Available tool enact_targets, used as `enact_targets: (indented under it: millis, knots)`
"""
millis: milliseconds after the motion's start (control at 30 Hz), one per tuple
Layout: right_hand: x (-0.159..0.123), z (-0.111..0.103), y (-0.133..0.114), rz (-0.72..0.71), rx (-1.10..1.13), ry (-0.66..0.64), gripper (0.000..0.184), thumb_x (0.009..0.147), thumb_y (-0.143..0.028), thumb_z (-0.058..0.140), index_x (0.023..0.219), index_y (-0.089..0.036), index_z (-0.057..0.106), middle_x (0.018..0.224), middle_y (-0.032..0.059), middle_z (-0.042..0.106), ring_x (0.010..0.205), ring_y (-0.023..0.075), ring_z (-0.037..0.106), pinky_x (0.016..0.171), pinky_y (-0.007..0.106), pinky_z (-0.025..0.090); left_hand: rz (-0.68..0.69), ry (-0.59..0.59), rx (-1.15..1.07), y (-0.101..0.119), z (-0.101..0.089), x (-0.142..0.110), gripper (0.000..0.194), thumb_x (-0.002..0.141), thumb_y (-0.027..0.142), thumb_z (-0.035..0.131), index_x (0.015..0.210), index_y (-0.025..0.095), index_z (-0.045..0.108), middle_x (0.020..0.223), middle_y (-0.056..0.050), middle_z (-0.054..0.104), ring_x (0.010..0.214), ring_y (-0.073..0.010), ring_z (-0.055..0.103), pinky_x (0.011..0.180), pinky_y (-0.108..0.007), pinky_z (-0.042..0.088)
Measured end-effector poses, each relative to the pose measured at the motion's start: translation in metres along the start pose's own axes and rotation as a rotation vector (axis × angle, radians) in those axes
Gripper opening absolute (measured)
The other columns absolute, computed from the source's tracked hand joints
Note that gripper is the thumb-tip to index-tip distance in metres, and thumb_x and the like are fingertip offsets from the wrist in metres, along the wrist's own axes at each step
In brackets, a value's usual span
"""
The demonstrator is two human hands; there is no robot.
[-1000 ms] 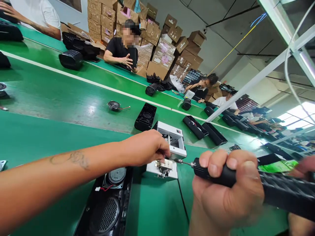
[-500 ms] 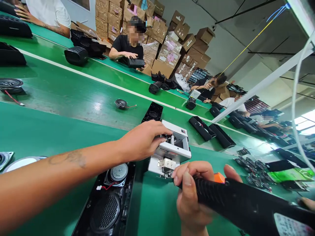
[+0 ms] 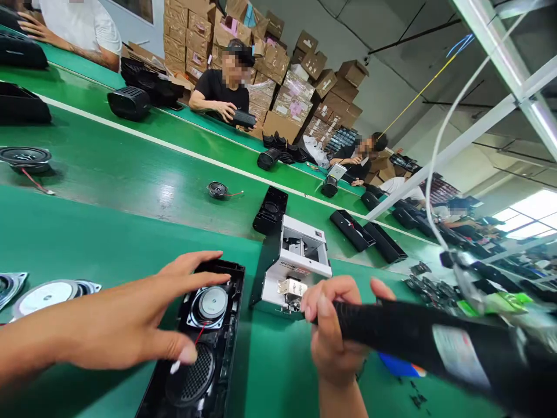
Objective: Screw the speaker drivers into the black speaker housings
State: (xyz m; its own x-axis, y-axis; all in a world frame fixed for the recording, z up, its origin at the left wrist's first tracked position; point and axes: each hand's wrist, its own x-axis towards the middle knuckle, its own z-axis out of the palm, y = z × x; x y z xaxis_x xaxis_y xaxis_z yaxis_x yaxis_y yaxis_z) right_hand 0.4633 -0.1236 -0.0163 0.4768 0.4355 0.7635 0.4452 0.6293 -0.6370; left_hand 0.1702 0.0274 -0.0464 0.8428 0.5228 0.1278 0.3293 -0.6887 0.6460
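Note:
My left hand (image 3: pixel 126 319) is open over a long black speaker housing (image 3: pixel 234 342), fingers spread and thumb close to a thin red wire with a white plug. In the housing's upper half sits a speaker driver (image 3: pixel 213 303) with a square metal frame; below it shows a round grille (image 3: pixel 198 374). My right hand (image 3: pixel 333 331) is wrapped round a black electric screwdriver (image 3: pixel 391 328), its tip pointing at the metal outlet (image 3: pixel 293 288) of a white screw feeder (image 3: pixel 307 266). Whether the tip touches is hidden by my fingers.
Loose speaker drivers (image 3: pixel 46 299) lie at left, and a small one (image 3: pixel 217 190) lies farther back. Black housings (image 3: pixel 351 229) stand beyond the feeder. A white cable (image 3: pixel 430 174) hangs at right. Across the bench, a person (image 3: pixel 226 87) handles a black case.
My left hand has left the screw feeder's top and moved left and down over the speaker housing, fingers spreading. The screwdriver's rear end has swung slightly; its tip remains by the feeder.

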Motion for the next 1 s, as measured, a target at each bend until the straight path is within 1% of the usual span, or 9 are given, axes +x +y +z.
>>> enact_targets:
  millis: [100, 233, 300, 367, 500, 633, 733, 867, 1000]
  knots:
    - [0.002, 0.002, 0.000, 0.045, -0.040, 0.056, 0.059, 0.104, -0.019, 0.084, 0.148, -0.040, 0.051, 0.083, -0.0112, 0.066, 0.057, 0.0151, 0.062, 0.058, 0.029, 0.061, -0.046, -0.182, -0.101, 0.000, 0.000, 0.003, 0.122, 0.077, 0.069, 0.109, 0.181, 0.056, 0.047, 0.202, 0.001, 0.018, 0.180, -0.0502, 0.034, 0.137, -0.061, 0.049]
    - [0.010, 0.009, 0.002, 0.347, -0.079, 0.082, 0.057, 0.101, -0.023, 0.088, 0.149, -0.027, 0.058, 0.087, -0.0068, 0.068, 0.055, 0.0146, 0.061, 0.052, 0.027, 0.057, -0.022, -0.081, -0.029, 0.003, -0.001, 0.015, 0.058, 0.116, 0.041, 0.067, 0.174, 0.047, 0.062, 0.202, 0.001, 0.022, 0.184, -0.0415, 0.026, 0.143, -0.068, 0.037]
    - [0.006, 0.013, -0.005, 0.499, -0.053, 0.046, 0.058, 0.100, -0.028, 0.092, 0.148, -0.025, 0.060, 0.086, -0.0060, 0.068, 0.052, 0.0147, 0.060, 0.047, 0.028, 0.055, -0.019, -0.111, 0.022, 0.005, -0.002, 0.016, 0.063, 0.114, 0.021, 0.057, 0.173, 0.042, 0.064, 0.202, -0.001, 0.021, 0.186, -0.0371, 0.022, 0.145, -0.068, 0.034]
    - [-0.001, 0.018, -0.020, 0.571, 0.008, 0.073, 0.068, 0.101, -0.030, 0.092, 0.158, -0.031, 0.056, 0.085, -0.0082, 0.066, 0.051, 0.0129, 0.058, 0.049, 0.025, 0.056, -0.027, -0.161, 0.028, 0.010, -0.002, 0.015, 0.074, 0.106, 0.018, 0.069, 0.177, 0.037, 0.060, 0.203, -0.005, 0.014, 0.186, -0.0386, 0.021, 0.145, -0.065, 0.035]
    - [-0.011, 0.029, -0.050, 0.364, 0.204, 0.041, 0.057, 0.107, -0.018, 0.082, 0.154, -0.044, 0.061, 0.076, -0.0120, 0.062, 0.044, 0.0097, 0.052, 0.048, 0.021, 0.057, -0.033, -0.101, 0.059, 0.018, 0.015, 0.020, 0.082, 0.090, 0.018, 0.091, 0.168, 0.024, 0.070, 0.201, -0.019, 0.011, 0.184, -0.0494, 0.019, 0.143, -0.069, 0.039]
    - [-0.015, 0.050, -0.051, 0.180, 0.213, -0.057, 0.014, 0.112, -0.020, 0.079, 0.108, -0.031, 0.070, 0.076, -0.0113, 0.059, 0.044, 0.0080, 0.051, 0.049, 0.022, 0.059, -0.055, -0.015, 0.104, 0.013, 0.040, 0.030, 0.067, 0.089, 0.014, 0.088, 0.155, 0.022, 0.081, 0.198, -0.022, 0.026, 0.184, -0.0508, 0.021, 0.142, -0.077, 0.039]
    - [-0.028, 0.070, -0.037, 0.156, 0.167, 0.021, 0.010, 0.113, -0.022, 0.077, 0.110, -0.030, 0.070, 0.074, -0.0112, 0.053, 0.045, 0.0092, 0.048, 0.048, 0.024, 0.054, -0.024, 0.018, 0.127, 0.010, 0.047, 0.032, 0.067, 0.086, 0.017, 0.089, 0.152, 0.024, 0.083, 0.194, -0.021, 0.039, 0.180, -0.0504, 0.033, 0.139, -0.075, 0.046]
    - [-0.046, 0.083, -0.022, 0.227, 0.175, 0.065, 0.060, 0.113, -0.016, 0.075, 0.161, -0.046, 0.055, 0.080, -0.0117, 0.059, 0.055, 0.0125, 0.055, 0.059, 0.028, 0.060, -0.006, 0.044, 0.160, 0.013, 0.041, 0.032, 0.058, 0.085, 0.020, 0.087, 0.143, 0.024, 0.088, 0.183, -0.021, 0.055, 0.171, -0.0487, 0.048, 0.128, -0.070, 0.060]
    - [-0.054, 0.083, -0.017, 0.257, 0.181, 0.021, 0.071, 0.114, -0.015, 0.074, 0.171, -0.049, 0.046, 0.082, -0.0113, 0.062, 0.059, 0.0139, 0.059, 0.063, 0.028, 0.061, -0.007, 0.041, 0.171, 0.017, 0.037, 0.034, 0.056, 0.085, 0.016, 0.084, 0.140, 0.024, 0.090, 0.180, -0.020, 0.058, 0.169, -0.0448, 0.050, 0.122, -0.062, 0.066]
